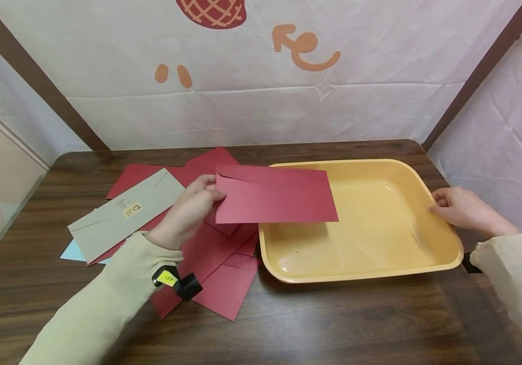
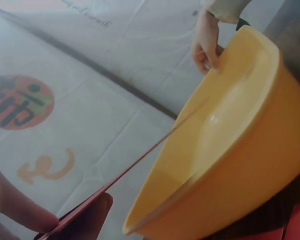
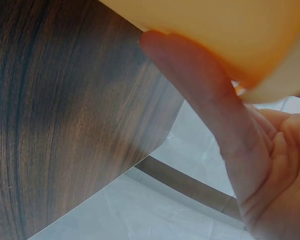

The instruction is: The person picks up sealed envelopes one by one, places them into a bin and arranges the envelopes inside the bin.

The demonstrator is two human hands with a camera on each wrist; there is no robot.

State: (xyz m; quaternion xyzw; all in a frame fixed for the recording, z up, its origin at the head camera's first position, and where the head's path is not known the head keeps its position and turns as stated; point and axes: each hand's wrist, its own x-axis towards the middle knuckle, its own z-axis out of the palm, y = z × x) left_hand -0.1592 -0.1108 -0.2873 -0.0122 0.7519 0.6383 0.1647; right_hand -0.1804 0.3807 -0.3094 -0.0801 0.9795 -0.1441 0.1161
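In the head view my left hand (image 1: 192, 205) pinches a red envelope (image 1: 276, 195) by its left end, thumb on its face. The envelope is held flat over the left part of a yellow plastic tray (image 1: 361, 271). Seen from the left wrist, the envelope (image 2: 135, 165) shows nearly edge-on between thumb and fingers, slanting toward the tray (image 2: 250, 165). My right hand (image 1: 468, 210) grips the tray's right rim. From the right wrist, a finger of the right hand (image 3: 225, 120) lies along the tray's outer wall (image 3: 215, 30).
Left of the tray, several red envelopes (image 1: 226, 289) lie in a loose, overlapping pile. A grey envelope (image 1: 126, 213) with a small yellow label tops its left side, and a light blue corner (image 1: 73, 252) sticks out beneath. The wooden table (image 1: 288, 324) backs onto a white printed curtain (image 1: 261, 116).
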